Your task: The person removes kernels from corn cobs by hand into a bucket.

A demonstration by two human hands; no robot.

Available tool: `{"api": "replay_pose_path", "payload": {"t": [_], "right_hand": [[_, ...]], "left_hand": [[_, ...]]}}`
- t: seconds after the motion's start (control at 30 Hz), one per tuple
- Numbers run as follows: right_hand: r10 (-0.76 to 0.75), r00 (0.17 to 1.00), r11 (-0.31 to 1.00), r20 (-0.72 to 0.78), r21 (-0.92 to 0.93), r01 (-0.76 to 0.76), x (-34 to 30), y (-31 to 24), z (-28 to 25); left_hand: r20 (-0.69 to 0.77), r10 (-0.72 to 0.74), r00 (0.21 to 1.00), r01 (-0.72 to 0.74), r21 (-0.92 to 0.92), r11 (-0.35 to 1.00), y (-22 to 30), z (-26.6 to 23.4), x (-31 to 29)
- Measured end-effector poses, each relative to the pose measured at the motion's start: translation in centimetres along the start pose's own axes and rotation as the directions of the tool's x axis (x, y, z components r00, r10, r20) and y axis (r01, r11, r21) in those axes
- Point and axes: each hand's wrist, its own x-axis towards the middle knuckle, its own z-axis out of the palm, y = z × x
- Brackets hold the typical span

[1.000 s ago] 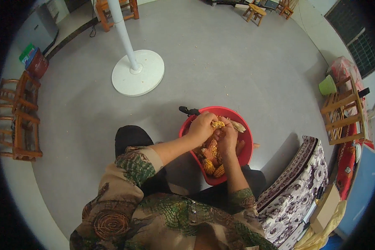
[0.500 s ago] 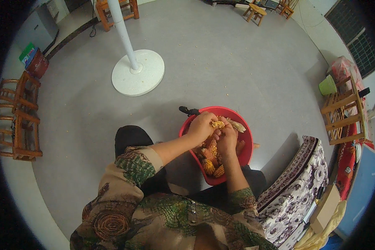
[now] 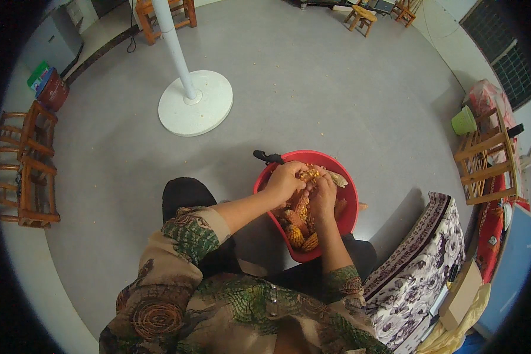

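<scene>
At the left edge of the frame stood brown wooden chairs [image 3: 36,165], with a dark red bucket [image 3: 53,93] above them in the upper left. Right of these, a pale pole rose from a round white base [image 3: 209,115] on the grey floor [image 3: 124,141]. Near the centre, the left hand [image 3: 285,181] was closed, its fingers gripping one end of a yellow corn cob [image 3: 309,174] over the red basin [image 3: 351,203]. Below, yellow ears [image 3: 295,237] and a stripped cob [image 3: 297,220] lay in the basin. The right hand [image 3: 323,197] gripped the corn cob's other side, fingers curled round it. Toward the lower right hung a floral cloth [image 3: 430,253], and at the right edge a wooden rack [image 3: 488,156] stood beside a green bin [image 3: 464,121].
</scene>
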Motion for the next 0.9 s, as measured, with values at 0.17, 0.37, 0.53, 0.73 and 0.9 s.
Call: {"api": "replay_pose_path", "payload": {"t": [0.17,0.37,0.53,0.73,0.9], "right_hand": [[-0.077,0.995,0.983,-0.069,-0.171,0.064,0.5,1.5,-1.0],[0.051,0.998,0.994,-0.036,0.097,-0.048,0.1,0.6,-0.1],[0.024,0.996,0.998,-0.088,-0.049,-0.028,0.0,0.3,0.3],[-0.083,0.995,0.973,-0.048,-0.219,0.071,0.6,1.6,-1.5],[0.04,0.998,0.997,-0.054,-0.057,-0.043,0.0,0.1,0.1]], "left_hand": [[-0.01,0.174,0.985,-0.167,0.236,0.957,-1.5,0.3,0.0],[0.076,-0.146,0.986,0.149,-0.042,0.988,0.4,-0.5,0.0],[-0.022,-0.005,1.0,0.009,0.198,0.98,-1.5,0.1,0.1],[0.052,0.148,0.988,-0.157,0.337,0.928,-2.0,0.5,0.3],[0.056,-0.16,0.986,0.155,0.079,0.985,0.0,-0.2,0.2]]}}
